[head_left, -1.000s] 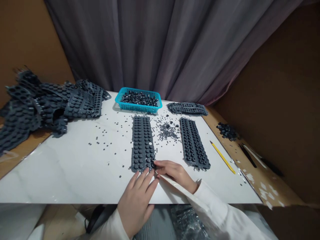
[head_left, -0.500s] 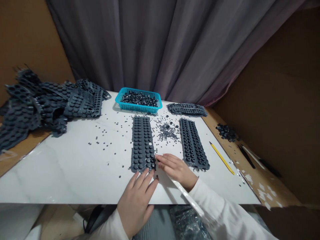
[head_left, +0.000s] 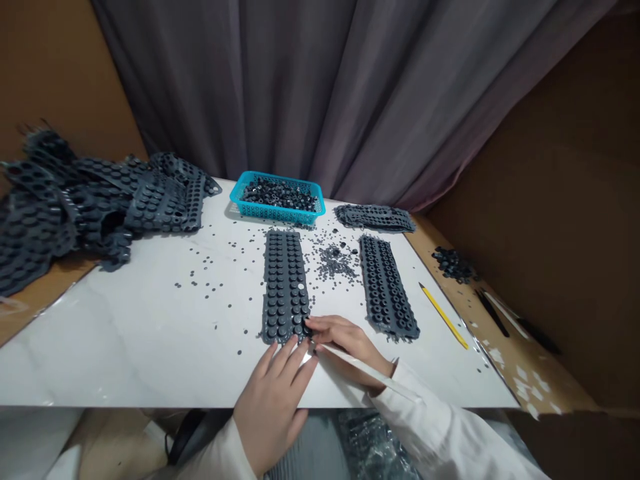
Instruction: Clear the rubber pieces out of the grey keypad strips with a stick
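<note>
A dark grey rubber sheet with rows of round studs (head_left: 285, 280) lies on the white table in front of me. My left hand (head_left: 277, 390) rests at its near edge, fingers stretched out and a little apart. My right hand (head_left: 347, 343) is closed around a thin white stick-like tool (head_left: 385, 379), whose shaft slopes down over the wrist. Its fingertips touch the sheet's near right corner; the tool's working end is hidden there. One white round spot (head_left: 301, 287) shows among the studs. To the right lies a second sheet with ring-shaped studs (head_left: 390, 287).
A turquoise basket (head_left: 277, 212) of small black parts stands at the back. Grey discs (head_left: 335, 262) are scattered between the sheets. Beyond lie stacked strips (head_left: 375, 218), and a heap of studded sheets (head_left: 100, 207) on the left. A yellow utility knife (head_left: 444, 317) and black pieces (head_left: 453, 264) lie right.
My right hand has moved slightly down and towards the sheet's near corner, and the white tool has swung to a flatter angle. My left hand has stayed in place.
</note>
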`<state>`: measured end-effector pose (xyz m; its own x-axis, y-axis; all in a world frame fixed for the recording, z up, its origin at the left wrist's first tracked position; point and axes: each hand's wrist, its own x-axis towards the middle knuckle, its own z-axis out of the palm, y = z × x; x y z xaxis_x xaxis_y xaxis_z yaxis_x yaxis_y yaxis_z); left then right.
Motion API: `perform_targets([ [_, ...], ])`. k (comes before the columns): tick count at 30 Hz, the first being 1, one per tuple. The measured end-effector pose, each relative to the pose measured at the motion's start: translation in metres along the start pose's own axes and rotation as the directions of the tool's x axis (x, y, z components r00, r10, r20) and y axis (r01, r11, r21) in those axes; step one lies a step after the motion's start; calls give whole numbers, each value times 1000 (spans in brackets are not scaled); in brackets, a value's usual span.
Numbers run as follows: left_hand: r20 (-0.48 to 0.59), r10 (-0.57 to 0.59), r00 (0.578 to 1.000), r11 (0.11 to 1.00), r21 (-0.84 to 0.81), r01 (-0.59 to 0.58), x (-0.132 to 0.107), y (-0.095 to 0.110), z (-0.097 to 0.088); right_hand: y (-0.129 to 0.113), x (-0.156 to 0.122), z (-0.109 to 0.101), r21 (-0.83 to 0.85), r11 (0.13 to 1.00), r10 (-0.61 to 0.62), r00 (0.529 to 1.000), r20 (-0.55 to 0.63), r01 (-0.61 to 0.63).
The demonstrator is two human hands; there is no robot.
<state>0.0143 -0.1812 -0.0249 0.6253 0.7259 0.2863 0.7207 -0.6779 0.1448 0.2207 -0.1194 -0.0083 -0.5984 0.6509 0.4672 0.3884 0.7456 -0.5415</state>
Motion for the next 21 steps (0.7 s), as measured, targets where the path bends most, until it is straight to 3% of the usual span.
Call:
perform_targets([
  [5, 5, 2, 1000, 1000, -3, -2, -2, -2, 1, 1, 5, -2, -356, 892, -252, 960, 122, 279],
  [9, -12, 3, 1000, 1000, -3, -3, -1, -2, 0, 0, 11, -9, -476, 802, -323, 932, 162, 361],
  [11, -15, 3, 1000, 1000, 0, -3, -1, -1, 0, 3, 12, -12, -486, 812, -309, 944, 113, 324],
  [14, -8, -2, 1000, 1000, 8, 3, 1, -1, -2, 8, 11, -13, -407, 896, -199, 980, -12, 177],
  [17, -13, 5, 1000, 1000, 10, -5, 1, 0, -2, 5, 6, -8, -153, 988, 13, 996, -85, -26],
  [19, -16, 10, 1000, 1000, 9, -10, 1, 0, -2, -1, 3, -4, 36, 992, 125, 990, -71, -123],
  [21, -15, 7, 1000, 1000, 8, -7, 0, -1, -1, -7, 0, -1, 136, 979, 156, 987, -42, -150],
])
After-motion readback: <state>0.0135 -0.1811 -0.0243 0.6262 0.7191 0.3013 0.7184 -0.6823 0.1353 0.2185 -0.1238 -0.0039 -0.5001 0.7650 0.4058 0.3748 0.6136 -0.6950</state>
